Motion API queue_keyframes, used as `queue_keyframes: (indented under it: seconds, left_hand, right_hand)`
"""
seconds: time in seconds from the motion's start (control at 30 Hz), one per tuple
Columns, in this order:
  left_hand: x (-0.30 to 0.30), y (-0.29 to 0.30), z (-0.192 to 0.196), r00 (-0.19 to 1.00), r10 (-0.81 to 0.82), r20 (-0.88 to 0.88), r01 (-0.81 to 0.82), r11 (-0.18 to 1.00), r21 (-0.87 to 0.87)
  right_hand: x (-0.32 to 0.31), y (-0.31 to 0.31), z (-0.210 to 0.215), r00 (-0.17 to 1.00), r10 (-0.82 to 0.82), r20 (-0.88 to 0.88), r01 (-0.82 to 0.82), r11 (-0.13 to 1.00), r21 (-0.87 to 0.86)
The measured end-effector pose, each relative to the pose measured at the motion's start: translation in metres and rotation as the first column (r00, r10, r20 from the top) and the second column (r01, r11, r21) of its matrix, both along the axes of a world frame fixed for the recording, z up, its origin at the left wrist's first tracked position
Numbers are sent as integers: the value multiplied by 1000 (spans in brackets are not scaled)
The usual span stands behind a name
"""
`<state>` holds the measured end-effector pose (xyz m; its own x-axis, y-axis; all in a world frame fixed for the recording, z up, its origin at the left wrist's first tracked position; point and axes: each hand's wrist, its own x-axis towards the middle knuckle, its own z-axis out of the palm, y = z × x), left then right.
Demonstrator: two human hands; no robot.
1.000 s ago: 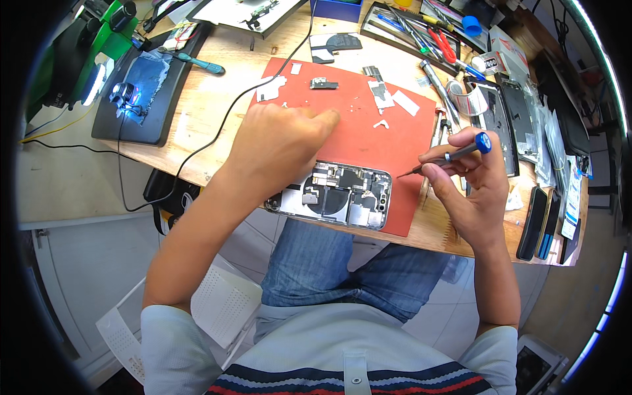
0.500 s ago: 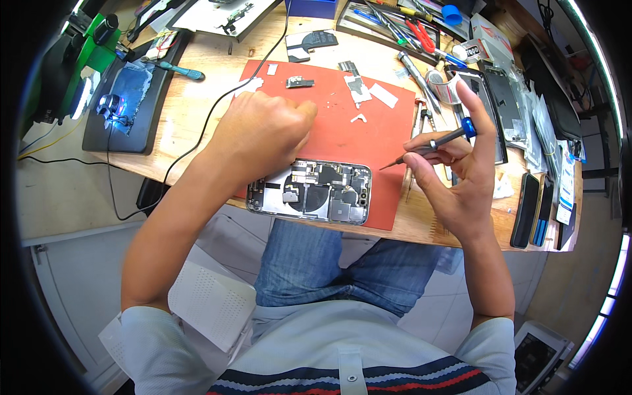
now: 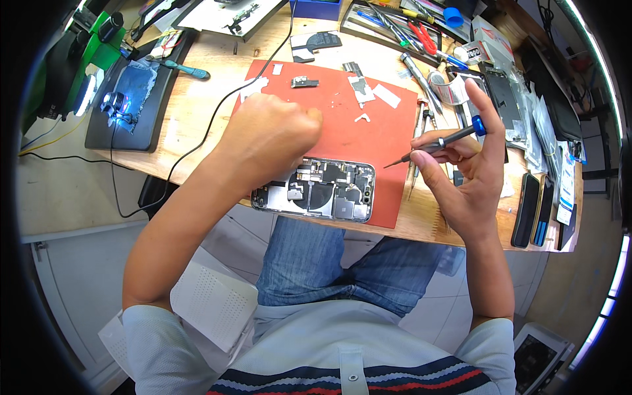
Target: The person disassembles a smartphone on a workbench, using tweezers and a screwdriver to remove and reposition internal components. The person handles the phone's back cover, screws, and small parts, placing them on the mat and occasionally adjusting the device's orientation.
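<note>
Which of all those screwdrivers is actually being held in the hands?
The blue-capped screwdriver, pinched in the right hand with its tip pointing at the opened phone. The others lie loose on the bench or in the tool tray.

I saw a lit black stand (image 3: pixel 128 108) at the surface's (image 3: pixel 197 112) left, red-handled pliers (image 3: pixel 421 33) in a tool tray (image 3: pixel 395 29), two dark phones (image 3: pixel 536 209) far right.

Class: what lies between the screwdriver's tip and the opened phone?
Head view: only bare red mat separates the screwdriver tip, held in the right hand, from the opened phone.
</note>
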<state>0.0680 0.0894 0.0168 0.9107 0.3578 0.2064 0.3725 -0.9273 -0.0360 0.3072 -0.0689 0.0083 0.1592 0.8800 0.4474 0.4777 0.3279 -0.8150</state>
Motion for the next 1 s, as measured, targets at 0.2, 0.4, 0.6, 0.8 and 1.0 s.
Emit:
queue_keyframes:
  seconds: [0.2, 0.4, 0.6, 0.8, 1.0]
  left_hand:
    - [9, 2, -3, 999, 14, -42, -13, 999, 41]
    - [-3, 8, 4, 937, 311, 160, -212, 870, -445]
    - [-14, -2, 4, 852, 395, 344, -104, 771, -628]
    - [-12, -45, 7, 903, 328, 279, 2, 644, -765]
    - [-7, -67, 9, 889, 368, 272, 47, 517, -855]
  right_hand:
    - [-5, 0, 2, 998, -27, -54, 26, 999, -21]
    - [-4, -3, 9, 990, -52, -129, 50, 998, -23]
    - [-4, -1, 16, 967, -76, -245, 73, 997, -23]
    - [-10, 2, 25, 970, -17, -241, 36, 996, 76]
    - [-22, 2, 29, 979, 24, -201, 3, 991, 133]
